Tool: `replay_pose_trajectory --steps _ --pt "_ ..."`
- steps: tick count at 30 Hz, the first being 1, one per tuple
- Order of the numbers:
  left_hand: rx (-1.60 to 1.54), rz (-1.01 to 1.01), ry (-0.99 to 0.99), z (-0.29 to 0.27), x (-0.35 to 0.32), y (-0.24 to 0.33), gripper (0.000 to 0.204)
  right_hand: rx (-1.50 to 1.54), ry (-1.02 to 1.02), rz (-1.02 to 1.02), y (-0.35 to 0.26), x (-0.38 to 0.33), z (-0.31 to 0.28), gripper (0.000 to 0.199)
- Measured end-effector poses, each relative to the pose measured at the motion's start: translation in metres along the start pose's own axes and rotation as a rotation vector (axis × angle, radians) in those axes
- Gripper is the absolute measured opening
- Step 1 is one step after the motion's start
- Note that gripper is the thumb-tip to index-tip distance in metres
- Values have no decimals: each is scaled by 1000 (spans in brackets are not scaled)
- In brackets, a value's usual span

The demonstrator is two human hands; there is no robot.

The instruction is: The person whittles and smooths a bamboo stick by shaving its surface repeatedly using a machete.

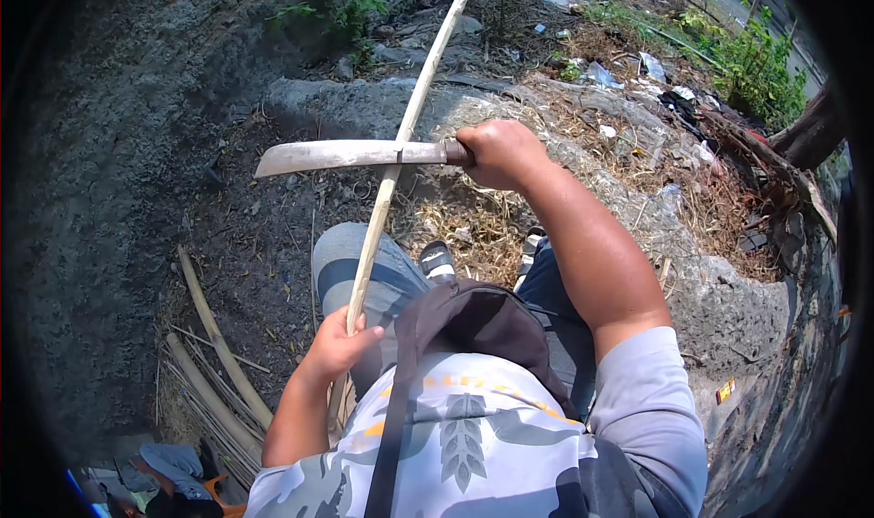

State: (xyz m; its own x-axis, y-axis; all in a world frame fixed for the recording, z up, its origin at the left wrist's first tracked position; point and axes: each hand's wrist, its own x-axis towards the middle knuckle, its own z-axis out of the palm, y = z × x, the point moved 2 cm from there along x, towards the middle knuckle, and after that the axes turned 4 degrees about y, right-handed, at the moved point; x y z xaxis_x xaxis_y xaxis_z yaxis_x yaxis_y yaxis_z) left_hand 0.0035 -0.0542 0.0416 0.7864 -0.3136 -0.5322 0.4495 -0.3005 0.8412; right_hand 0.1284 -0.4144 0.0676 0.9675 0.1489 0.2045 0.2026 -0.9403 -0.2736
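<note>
Dirt ground below; my left hand [335, 343] grips the bamboo stick [401, 140] steady, right hand [499, 152] clenches the machete [350, 156] across it.

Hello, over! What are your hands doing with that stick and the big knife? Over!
Left hand gripping the bamboo strip low. Right hand closed on the machete, blade lying across the strip. Nothing blocking.
</note>
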Motion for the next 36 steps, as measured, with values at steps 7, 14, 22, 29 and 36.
replay_pose_trajectory --steps 7,14,22,29,36 --pt "-34 5 14 0 6 8 31 30 137 -154 -21 -3 13 17" --pt "14 15 -24 8 -6 20 31 -34 95 -13 17 6 19 20" --pt "-23 -57 -28 4 -4 11 30 144 25 -6 16 3 15 20" --pt "18 5 0 -4 6 15 30 92 18 -199 -16 -5 13 18" --pt "45 -2 21 8 -3 25 30 170 -24 131 39 2 21 20"
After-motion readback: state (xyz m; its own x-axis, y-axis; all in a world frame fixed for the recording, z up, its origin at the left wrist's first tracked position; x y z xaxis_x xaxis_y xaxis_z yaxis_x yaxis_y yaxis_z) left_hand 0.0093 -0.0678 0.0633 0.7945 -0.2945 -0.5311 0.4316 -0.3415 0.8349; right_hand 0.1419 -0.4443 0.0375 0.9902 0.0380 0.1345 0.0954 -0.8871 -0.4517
